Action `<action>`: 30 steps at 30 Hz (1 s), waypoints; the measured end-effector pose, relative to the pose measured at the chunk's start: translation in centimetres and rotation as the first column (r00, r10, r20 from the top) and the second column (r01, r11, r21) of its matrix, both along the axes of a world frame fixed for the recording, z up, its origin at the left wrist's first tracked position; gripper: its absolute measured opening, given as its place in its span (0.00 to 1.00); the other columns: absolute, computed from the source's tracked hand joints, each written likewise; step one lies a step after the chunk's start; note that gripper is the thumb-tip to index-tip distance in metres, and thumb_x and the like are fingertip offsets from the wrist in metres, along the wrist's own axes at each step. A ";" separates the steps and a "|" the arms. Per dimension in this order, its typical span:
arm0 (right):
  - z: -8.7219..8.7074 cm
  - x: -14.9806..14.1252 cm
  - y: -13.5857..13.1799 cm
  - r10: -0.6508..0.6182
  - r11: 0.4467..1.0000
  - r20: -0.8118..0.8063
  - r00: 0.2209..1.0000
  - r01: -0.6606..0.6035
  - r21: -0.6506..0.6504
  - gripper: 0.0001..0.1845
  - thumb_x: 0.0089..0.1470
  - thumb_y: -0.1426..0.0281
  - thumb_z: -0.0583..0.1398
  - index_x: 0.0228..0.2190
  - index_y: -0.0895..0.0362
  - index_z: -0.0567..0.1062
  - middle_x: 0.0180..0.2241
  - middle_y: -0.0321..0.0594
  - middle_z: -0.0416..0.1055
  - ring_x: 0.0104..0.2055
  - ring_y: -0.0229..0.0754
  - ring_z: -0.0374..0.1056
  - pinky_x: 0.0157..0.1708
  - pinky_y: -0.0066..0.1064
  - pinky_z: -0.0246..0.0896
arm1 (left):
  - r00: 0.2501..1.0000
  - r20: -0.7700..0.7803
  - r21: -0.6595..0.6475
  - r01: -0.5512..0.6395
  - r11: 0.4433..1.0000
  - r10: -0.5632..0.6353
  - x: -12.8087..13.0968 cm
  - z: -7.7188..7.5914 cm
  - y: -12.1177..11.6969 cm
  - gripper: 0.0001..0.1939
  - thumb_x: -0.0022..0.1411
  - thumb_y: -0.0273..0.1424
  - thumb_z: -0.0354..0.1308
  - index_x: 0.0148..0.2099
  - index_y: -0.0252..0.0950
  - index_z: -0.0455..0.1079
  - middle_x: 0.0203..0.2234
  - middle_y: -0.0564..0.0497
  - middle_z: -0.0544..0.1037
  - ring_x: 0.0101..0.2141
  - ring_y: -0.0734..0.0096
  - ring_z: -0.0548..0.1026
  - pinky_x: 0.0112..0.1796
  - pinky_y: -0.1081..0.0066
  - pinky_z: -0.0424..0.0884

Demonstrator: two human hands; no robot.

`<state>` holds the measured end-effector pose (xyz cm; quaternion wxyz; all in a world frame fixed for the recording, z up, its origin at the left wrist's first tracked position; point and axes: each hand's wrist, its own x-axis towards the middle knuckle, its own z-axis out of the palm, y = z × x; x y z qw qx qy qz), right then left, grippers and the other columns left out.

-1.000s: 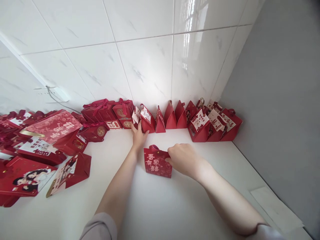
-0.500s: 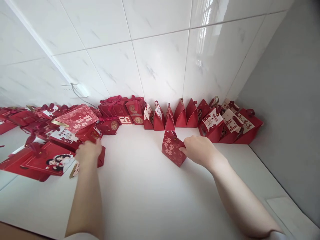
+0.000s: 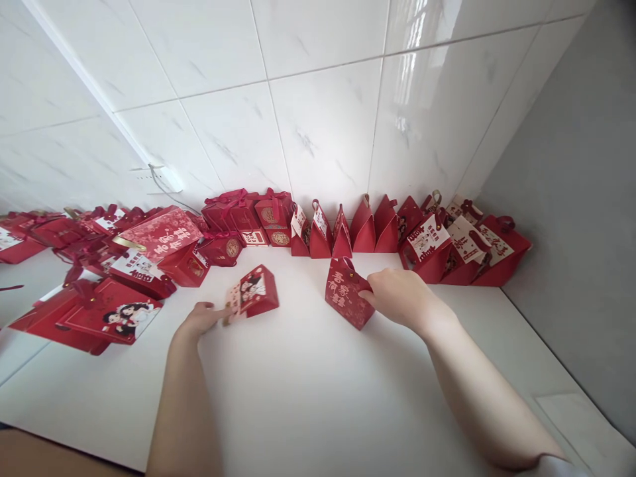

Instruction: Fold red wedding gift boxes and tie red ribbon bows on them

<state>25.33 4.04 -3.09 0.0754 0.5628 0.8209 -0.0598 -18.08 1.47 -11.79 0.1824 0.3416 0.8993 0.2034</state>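
Between the fingers of my left hand [image 3: 201, 320] is the narrow end of a red gift box [image 3: 259, 291] with a pale flap and a printed couple on it. This box lies tilted with its red base pointing right. My right hand [image 3: 392, 295] grips the side of another red gift box [image 3: 344, 291], which bears white lettering and a ribbon loop at its top. That second box leans over the white tabletop [image 3: 288, 397]; whether it rests there I cannot tell.
Several triangular red boxes [image 3: 364, 228] line the tiled wall, with larger tagged boxes [image 3: 430, 248] at the right corner. Ribbon-tied boxes [image 3: 233, 212] are stacked at the back. A jumbled pile holds a couple-printed box [image 3: 119, 315] at left. A cable [image 3: 163, 187] hangs from a wall socket.
My left hand has moved right, away from the pile, bringing the couple-printed gift box with it. My right hand still grips the lettered box in nearly the same place.
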 end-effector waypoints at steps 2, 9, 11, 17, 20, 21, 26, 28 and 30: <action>0.1 0.0 -0.1 -0.002 1.000 -0.001 1.000 0.002 0.002 0.14 0.66 0.67 0.55 0.35 0.62 0.77 0.33 0.49 0.73 0.38 0.54 0.73 0.31 0.33 0.59 | 0.997 0.075 -0.050 0.005 0.999 -0.001 1.2 -0.6 1.2 0.47 0.29 0.50 0.72 0.49 0.27 0.68 0.49 0.27 0.74 0.46 0.39 0.75 0.45 0.53 0.70; -0.3 -0.5 0.0 -0.002 0.999 -0.023 1.000 0.003 0.049 0.14 0.66 0.66 0.55 0.36 0.61 0.77 0.33 0.49 0.74 0.38 0.53 0.73 0.31 0.32 0.60 | 0.963 0.267 0.099 0.022 0.995 -0.047 7.0 -1.5 3.4 0.46 0.45 0.58 0.63 0.58 0.30 0.62 0.55 0.28 0.70 0.53 0.44 0.72 0.49 0.55 0.68; -1.0 -1.0 0.4 -0.026 0.993 -0.051 0.998 0.031 0.113 0.15 0.66 0.64 0.55 0.37 0.62 0.76 0.34 0.50 0.74 0.38 0.53 0.73 0.31 0.32 0.60 | 0.909 0.403 0.142 0.052 0.989 -0.106 8.4 -1.7 3.8 0.41 0.48 0.58 0.60 0.55 0.33 0.65 0.51 0.34 0.75 0.46 0.54 0.78 0.40 0.63 0.72; -3.1 -2.8 1.5 -0.058 0.973 -0.143 0.988 0.087 0.212 0.16 0.68 0.63 0.52 0.40 0.62 0.74 0.33 0.50 0.74 0.37 0.51 0.73 0.33 0.31 0.61 | 0.766 0.606 0.223 0.094 0.970 -0.213 11.3 -2.3 4.5 0.35 0.45 0.57 0.62 0.45 0.33 0.72 0.45 0.36 0.79 0.40 0.58 0.80 0.28 0.73 0.67; -3.2 -3.1 1.5 -0.014 0.979 -0.140 0.990 0.042 0.198 0.17 0.68 0.61 0.52 0.41 0.61 0.74 0.33 0.49 0.74 0.38 0.52 0.74 0.33 0.32 0.62 | 0.735 0.611 0.289 0.137 0.948 -0.292 13.0 -2.2 4.6 0.29 0.41 0.50 0.67 0.39 0.33 0.72 0.42 0.39 0.81 0.40 0.57 0.80 0.29 0.73 0.68; -3.2 -3.1 1.5 -0.010 0.980 -0.138 0.990 0.037 0.195 0.17 0.68 0.61 0.52 0.41 0.61 0.74 0.34 0.49 0.75 0.38 0.52 0.74 0.33 0.32 0.62 | 0.745 0.593 0.314 0.134 0.940 -0.305 13.3 -1.9 4.7 0.26 0.42 0.47 0.68 0.38 0.34 0.71 0.40 0.41 0.81 0.39 0.58 0.80 0.29 0.72 0.68; -2.8 -2.2 1.7 0.003 0.983 -0.131 0.991 0.021 0.184 0.16 0.67 0.62 0.53 0.40 0.60 0.74 0.34 0.47 0.75 0.38 0.52 0.73 0.32 0.32 0.61 | 0.914 0.330 0.443 0.072 0.894 -0.237 12.2 1.7 5.5 0.14 0.47 0.38 0.62 0.35 0.36 0.69 0.29 0.48 0.80 0.34 0.58 0.80 0.32 0.67 0.70; -2.8 -1.9 1.9 0.017 0.982 -0.135 0.991 0.008 0.190 0.15 0.67 0.61 0.54 0.38 0.59 0.74 0.33 0.46 0.75 0.37 0.52 0.73 0.32 0.32 0.60 | 0.973 0.088 0.469 0.150 0.871 -0.215 11.6 3.2 5.7 0.10 0.50 0.37 0.60 0.34 0.37 0.71 0.29 0.48 0.80 0.35 0.57 0.79 0.37 0.64 0.70; -3.0 -1.8 2.1 0.028 0.980 -0.144 0.989 0.001 0.197 0.15 0.67 0.61 0.54 0.37 0.59 0.74 0.33 0.45 0.75 0.37 0.52 0.73 0.31 0.32 0.59 | 0.971 -0.104 0.460 0.238 0.856 -0.214 11.9 4.3 6.0 0.13 0.55 0.41 0.58 0.38 0.38 0.72 0.33 0.47 0.81 0.38 0.56 0.79 0.41 0.61 0.70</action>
